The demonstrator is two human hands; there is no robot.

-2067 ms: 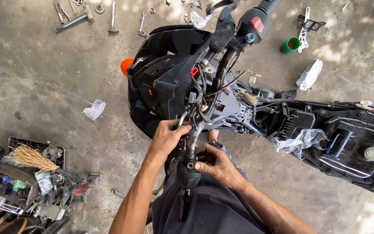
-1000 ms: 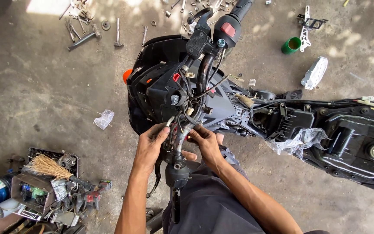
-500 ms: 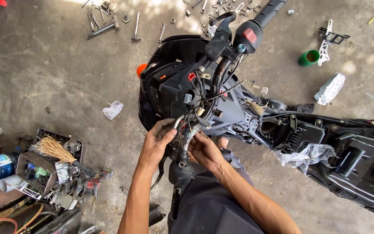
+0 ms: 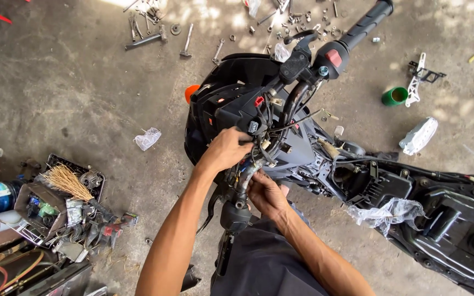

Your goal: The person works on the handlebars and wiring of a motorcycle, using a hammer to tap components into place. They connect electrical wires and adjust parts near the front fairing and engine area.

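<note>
My left hand (image 4: 227,149) rests on the bundle of wires (image 4: 263,143) at the middle of the handlebar (image 4: 294,104) of a stripped black scooter (image 4: 325,159), its fingers curled over the wires; I cannot tell how tightly they close. My right hand (image 4: 266,193) sits just below it, fingertips pressed together around a thin cable end (image 4: 246,174) beside the left grip (image 4: 235,215), which points toward me. The wires run up from between my hands along the curved handlebar tube toward the switch housing with a red button (image 4: 333,57) and the far black grip (image 4: 366,22).

The scooter lies across the concrete floor (image 4: 56,98), its front cover (image 4: 223,101) on the left with an orange lamp (image 4: 191,92) at its edge, and its open body stretching to the right edge, where a clear plastic bag (image 4: 386,212) hangs on the frame.

Near the floor's top edge lie loose wrenches and bolts (image 4: 154,30). A green cup (image 4: 394,96) and a white part (image 4: 418,136) sit toward the top right. A crumpled bit of plastic (image 4: 147,138) lies left of the scooter. At the lower left stands a tray of odds and ends (image 4: 61,203) with a small straw brush (image 4: 67,182).
</note>
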